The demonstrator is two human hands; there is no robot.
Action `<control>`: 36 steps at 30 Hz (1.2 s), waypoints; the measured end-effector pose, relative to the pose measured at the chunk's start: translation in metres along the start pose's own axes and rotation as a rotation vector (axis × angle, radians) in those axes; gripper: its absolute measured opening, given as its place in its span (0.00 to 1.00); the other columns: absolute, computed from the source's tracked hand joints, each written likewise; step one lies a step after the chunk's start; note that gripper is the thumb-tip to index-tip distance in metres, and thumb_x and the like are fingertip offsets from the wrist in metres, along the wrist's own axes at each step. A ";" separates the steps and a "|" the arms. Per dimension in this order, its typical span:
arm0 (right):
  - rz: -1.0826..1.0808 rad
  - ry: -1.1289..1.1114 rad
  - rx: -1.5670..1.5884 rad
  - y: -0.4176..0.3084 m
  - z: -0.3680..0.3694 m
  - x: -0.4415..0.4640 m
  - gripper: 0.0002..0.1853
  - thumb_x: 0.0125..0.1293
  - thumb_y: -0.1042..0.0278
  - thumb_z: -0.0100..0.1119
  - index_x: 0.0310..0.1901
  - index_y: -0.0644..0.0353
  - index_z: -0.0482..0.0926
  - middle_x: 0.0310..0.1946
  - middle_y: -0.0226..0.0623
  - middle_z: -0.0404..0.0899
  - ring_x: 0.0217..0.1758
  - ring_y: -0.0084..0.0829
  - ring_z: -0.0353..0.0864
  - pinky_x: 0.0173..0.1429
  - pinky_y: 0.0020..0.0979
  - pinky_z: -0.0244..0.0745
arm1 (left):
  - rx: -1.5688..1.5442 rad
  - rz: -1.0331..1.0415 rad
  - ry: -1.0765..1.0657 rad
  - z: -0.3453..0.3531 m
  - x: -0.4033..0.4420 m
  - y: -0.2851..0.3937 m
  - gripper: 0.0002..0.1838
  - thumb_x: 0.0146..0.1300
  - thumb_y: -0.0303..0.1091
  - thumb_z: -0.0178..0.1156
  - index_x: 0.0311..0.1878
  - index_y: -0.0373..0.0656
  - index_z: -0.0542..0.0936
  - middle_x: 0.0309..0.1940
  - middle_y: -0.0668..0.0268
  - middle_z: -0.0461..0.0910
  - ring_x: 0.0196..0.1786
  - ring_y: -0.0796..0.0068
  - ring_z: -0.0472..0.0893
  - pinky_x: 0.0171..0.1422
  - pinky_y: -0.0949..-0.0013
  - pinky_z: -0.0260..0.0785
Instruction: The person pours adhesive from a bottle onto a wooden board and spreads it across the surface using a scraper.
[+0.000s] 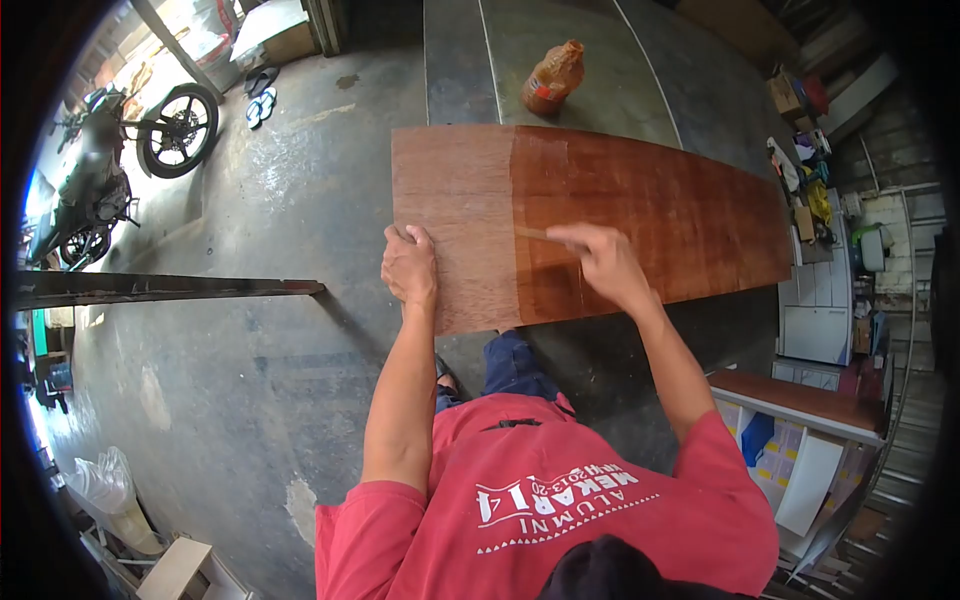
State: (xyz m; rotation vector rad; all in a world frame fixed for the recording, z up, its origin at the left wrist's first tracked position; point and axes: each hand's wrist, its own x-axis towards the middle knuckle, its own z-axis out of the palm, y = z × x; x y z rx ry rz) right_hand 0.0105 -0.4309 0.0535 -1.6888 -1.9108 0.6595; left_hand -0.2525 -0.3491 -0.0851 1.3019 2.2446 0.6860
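Observation:
A long wooden board (650, 215) lies across in front of me. Its left part is pale and dull, while the rest is darker, redder and slightly glossy, with a straight line between them. My left hand (409, 262) is closed on the board's left edge, fingers curled over it. My right hand (600, 255) is closed, slightly blurred, over the darker part near that line. From its fingers a thin, flat, tan spreader-like piece (530, 232) points left to the line; its exact kind is unclear. Beyond the board stands a smeared plastic bottle (553, 78) with orange-brown contents.
A dark beam (170, 289) juts in from the left. A motorcycle (110, 170) stands at upper left, near flip-flops (261, 107). At right are a white cabinet (815, 310) and a shelf unit (800, 470). A plastic bag (103, 487) lies at lower left.

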 end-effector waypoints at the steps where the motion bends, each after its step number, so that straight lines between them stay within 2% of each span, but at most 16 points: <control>1: -0.039 0.041 -0.013 0.006 0.000 0.029 0.21 0.62 0.83 0.54 0.54 0.59 0.88 0.49 0.46 0.90 0.51 0.48 0.89 0.57 0.43 0.83 | 0.010 0.008 0.009 0.001 0.000 0.000 0.21 0.74 0.51 0.52 0.50 0.40 0.79 0.40 0.44 0.88 0.47 0.36 0.86 0.55 0.42 0.76; 3: -0.084 0.098 -0.166 0.026 0.008 0.086 0.19 0.66 0.80 0.53 0.53 0.57 0.88 0.47 0.43 0.90 0.49 0.49 0.88 0.54 0.46 0.83 | 0.020 -0.004 0.016 -0.002 -0.003 0.005 0.21 0.74 0.51 0.53 0.50 0.40 0.79 0.40 0.44 0.88 0.47 0.36 0.86 0.55 0.42 0.76; 5: -0.297 0.280 -0.391 0.062 0.028 0.133 0.18 0.68 0.77 0.51 0.54 0.57 0.87 0.47 0.45 0.90 0.48 0.48 0.88 0.53 0.47 0.81 | 0.033 -0.016 0.018 -0.003 -0.003 0.007 0.21 0.74 0.50 0.53 0.51 0.41 0.79 0.40 0.44 0.88 0.46 0.36 0.86 0.55 0.42 0.76; 9: -0.170 0.150 -0.525 0.068 0.107 0.125 0.19 0.67 0.75 0.51 0.56 0.60 0.85 0.47 0.51 0.88 0.51 0.53 0.86 0.60 0.50 0.78 | 0.048 -0.007 0.021 -0.001 -0.003 0.006 0.21 0.74 0.50 0.53 0.52 0.41 0.79 0.41 0.44 0.88 0.46 0.36 0.86 0.55 0.42 0.76; 10: -0.298 0.169 -0.478 0.062 0.123 0.112 0.20 0.66 0.76 0.51 0.57 0.59 0.85 0.47 0.49 0.88 0.50 0.54 0.86 0.60 0.51 0.78 | 0.063 -0.013 0.025 0.001 -0.002 0.006 0.20 0.74 0.50 0.53 0.53 0.41 0.79 0.40 0.44 0.88 0.46 0.36 0.86 0.55 0.42 0.76; 13: -0.214 0.013 -0.269 0.019 0.082 0.096 0.25 0.64 0.78 0.51 0.60 0.49 0.86 0.49 0.44 0.89 0.47 0.50 0.88 0.55 0.49 0.82 | 0.055 -0.004 0.015 -0.002 -0.002 0.008 0.20 0.74 0.49 0.53 0.53 0.41 0.79 0.40 0.44 0.88 0.46 0.36 0.86 0.55 0.42 0.76; 14: -0.213 0.112 -0.273 0.021 0.061 0.102 0.25 0.64 0.78 0.51 0.59 0.47 0.86 0.49 0.43 0.89 0.47 0.50 0.88 0.54 0.48 0.82 | 0.060 -0.008 0.006 -0.002 -0.002 0.008 0.20 0.74 0.49 0.53 0.53 0.41 0.79 0.40 0.44 0.88 0.46 0.36 0.86 0.55 0.42 0.76; 15: -0.210 0.211 -0.277 0.036 0.040 0.113 0.26 0.63 0.79 0.51 0.58 0.46 0.87 0.48 0.42 0.89 0.47 0.49 0.89 0.54 0.48 0.83 | 0.065 0.001 0.012 -0.001 -0.002 0.008 0.20 0.74 0.49 0.52 0.53 0.41 0.79 0.40 0.44 0.88 0.45 0.35 0.86 0.54 0.42 0.76; 17: 0.058 0.381 -0.477 0.110 0.020 0.136 0.25 0.62 0.80 0.51 0.55 0.48 0.88 0.48 0.42 0.89 0.50 0.49 0.88 0.55 0.47 0.83 | 0.070 0.014 0.019 -0.001 -0.002 0.007 0.20 0.74 0.48 0.52 0.54 0.41 0.79 0.40 0.43 0.88 0.45 0.35 0.86 0.54 0.42 0.76; 19: 0.198 0.421 -0.546 0.157 -0.004 0.154 0.21 0.63 0.79 0.52 0.52 0.50 0.89 0.48 0.41 0.89 0.50 0.48 0.88 0.54 0.47 0.82 | 0.068 0.011 -0.005 -0.001 -0.002 0.007 0.25 0.75 0.51 0.51 0.60 0.40 0.79 0.42 0.41 0.88 0.47 0.35 0.86 0.56 0.42 0.76; 22: 0.112 0.253 -0.495 0.178 -0.016 0.158 0.18 0.70 0.76 0.54 0.55 0.52 0.88 0.47 0.41 0.89 0.51 0.52 0.87 0.54 0.49 0.81 | 0.110 -0.018 -0.037 -0.001 -0.001 0.008 0.25 0.75 0.52 0.51 0.58 0.39 0.79 0.43 0.40 0.87 0.48 0.34 0.86 0.57 0.42 0.75; 25: -0.038 0.179 -0.415 0.166 -0.008 0.133 0.20 0.64 0.77 0.53 0.52 0.50 0.90 0.40 0.40 0.88 0.46 0.47 0.88 0.51 0.48 0.82 | 0.088 -0.001 -0.010 -0.003 -0.005 0.011 0.25 0.75 0.53 0.50 0.56 0.39 0.79 0.44 0.39 0.87 0.50 0.34 0.86 0.58 0.41 0.75; 29: -0.058 0.063 -0.358 0.117 -0.005 0.045 0.23 0.63 0.80 0.50 0.49 0.45 0.91 0.41 0.42 0.88 0.46 0.51 0.86 0.50 0.49 0.82 | 0.087 0.010 -0.047 -0.003 -0.003 0.006 0.25 0.75 0.54 0.50 0.55 0.39 0.79 0.44 0.39 0.87 0.51 0.34 0.85 0.58 0.41 0.74; 32: -0.091 0.092 -0.377 0.106 0.009 -0.036 0.21 0.60 0.81 0.53 0.47 0.50 0.91 0.48 0.42 0.90 0.50 0.51 0.87 0.57 0.50 0.80 | 0.071 0.010 -0.034 0.001 -0.001 0.002 0.26 0.74 0.55 0.50 0.55 0.40 0.79 0.45 0.40 0.87 0.51 0.35 0.85 0.59 0.41 0.74; 35: -0.035 -0.004 -0.324 0.081 0.014 -0.099 0.21 0.56 0.83 0.57 0.48 0.55 0.91 0.56 0.47 0.88 0.66 0.44 0.84 0.72 0.39 0.76 | 0.071 0.042 -0.011 0.003 0.000 0.000 0.26 0.74 0.53 0.51 0.58 0.40 0.79 0.43 0.41 0.88 0.49 0.36 0.87 0.58 0.42 0.76; 36: -0.029 0.002 -0.333 0.078 0.013 -0.104 0.21 0.56 0.83 0.57 0.48 0.55 0.91 0.56 0.47 0.88 0.66 0.44 0.84 0.72 0.39 0.76 | 0.064 0.050 -0.017 0.004 -0.003 -0.001 0.26 0.74 0.53 0.51 0.58 0.40 0.79 0.43 0.41 0.88 0.49 0.36 0.87 0.58 0.42 0.76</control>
